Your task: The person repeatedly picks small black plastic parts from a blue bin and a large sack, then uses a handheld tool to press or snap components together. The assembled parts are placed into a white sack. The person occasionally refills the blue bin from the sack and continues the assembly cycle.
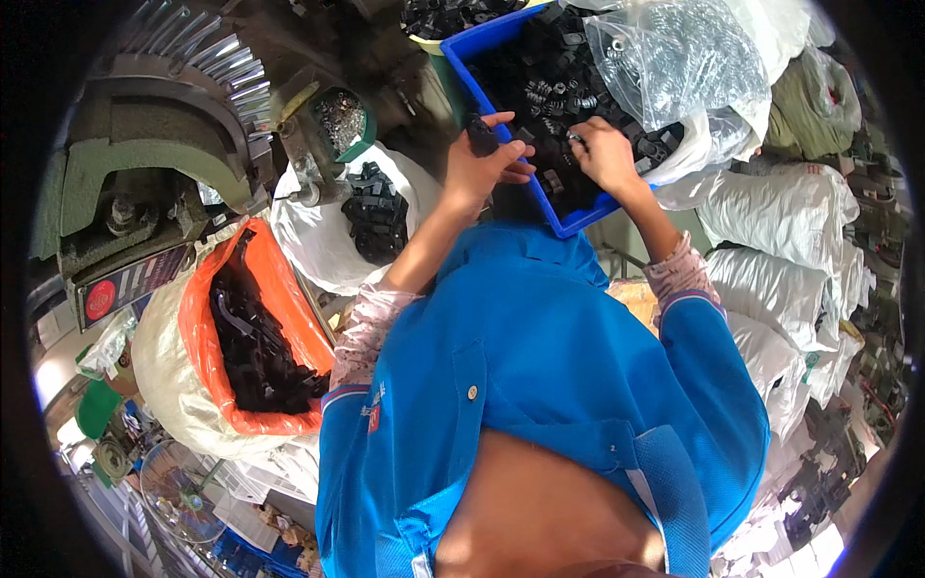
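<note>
My left hand (474,173) is closed around a small black plastic part (480,137), held upright beside the left wall of a blue tray (464,73). Over the tray, my right hand (607,157) has thumb and fingers pinched together at a small shiny piece, perhaps a spring, too small to make out surely. Black plastic parts (525,58) fill the tray, with several loose metal springs (557,98) among them. A clear plastic bag of metal springs (665,58) lies across the tray's far right side.
Left of me stand a white sack (419,173) and an orange-lined sack (198,323), both holding black parts. A green machine (145,173) with a ring of metal rods (207,53) is at the far left, near a green cup of small metal pieces (341,120). White sacks (771,217) are piled at right.
</note>
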A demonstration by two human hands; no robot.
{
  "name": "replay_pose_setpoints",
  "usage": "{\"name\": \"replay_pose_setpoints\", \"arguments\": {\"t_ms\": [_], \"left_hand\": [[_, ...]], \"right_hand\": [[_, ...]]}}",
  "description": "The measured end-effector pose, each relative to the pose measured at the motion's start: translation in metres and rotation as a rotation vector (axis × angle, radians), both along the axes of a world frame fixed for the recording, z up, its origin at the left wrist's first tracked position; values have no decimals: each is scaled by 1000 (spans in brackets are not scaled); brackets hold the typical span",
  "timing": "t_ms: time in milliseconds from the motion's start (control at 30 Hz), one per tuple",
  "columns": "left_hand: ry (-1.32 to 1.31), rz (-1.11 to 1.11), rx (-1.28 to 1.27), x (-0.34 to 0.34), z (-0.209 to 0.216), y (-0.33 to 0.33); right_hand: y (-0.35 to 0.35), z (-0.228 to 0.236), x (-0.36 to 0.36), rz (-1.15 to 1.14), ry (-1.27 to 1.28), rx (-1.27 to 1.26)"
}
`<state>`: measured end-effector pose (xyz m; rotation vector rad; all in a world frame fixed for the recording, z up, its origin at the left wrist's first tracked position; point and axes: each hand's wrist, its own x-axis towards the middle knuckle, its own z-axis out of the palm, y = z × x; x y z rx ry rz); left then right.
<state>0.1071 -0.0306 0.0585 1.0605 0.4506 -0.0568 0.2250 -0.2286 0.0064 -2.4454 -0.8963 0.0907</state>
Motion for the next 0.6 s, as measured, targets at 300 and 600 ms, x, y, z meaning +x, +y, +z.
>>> {"name": "replay_pose_setpoints", "arguments": {"t_ms": [300,600], "left_hand": [[-182,69,143,32,-17,-11],[-113,-57,160,38,-12,-22]], "right_hand": [[-13,35,0,-246,1406,975],[-4,42,-23,-260,1119,907]]}}
